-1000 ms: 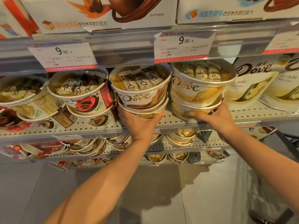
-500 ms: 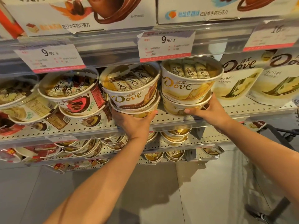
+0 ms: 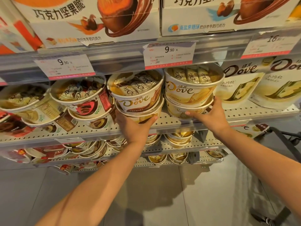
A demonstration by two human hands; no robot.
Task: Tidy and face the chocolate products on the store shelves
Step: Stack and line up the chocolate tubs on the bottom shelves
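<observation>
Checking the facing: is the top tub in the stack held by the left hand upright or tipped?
Tipped. The top tub leans forward, its clear lid showing, while the left hand grips the tub beneath it.

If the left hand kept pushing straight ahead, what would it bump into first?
Nothing new: the left hand already grips the bottom tub of the brown Dove stack, so that tub would probably slide deeper onto the shelf.

Readable brand names and prices on the chocolate shelves

"Dove" is printed on the brown-trimmed tub (image 3: 137, 101), the yellow tub (image 3: 189, 90) and the white pouches (image 3: 241, 82). "9.90" is shown on the left price tag (image 3: 65, 66) and the middle price tag (image 3: 169, 54); "16" is read on the right price tag (image 3: 272, 43). Chinese lettering is carried by the cartons (image 3: 91, 22) above.
</observation>
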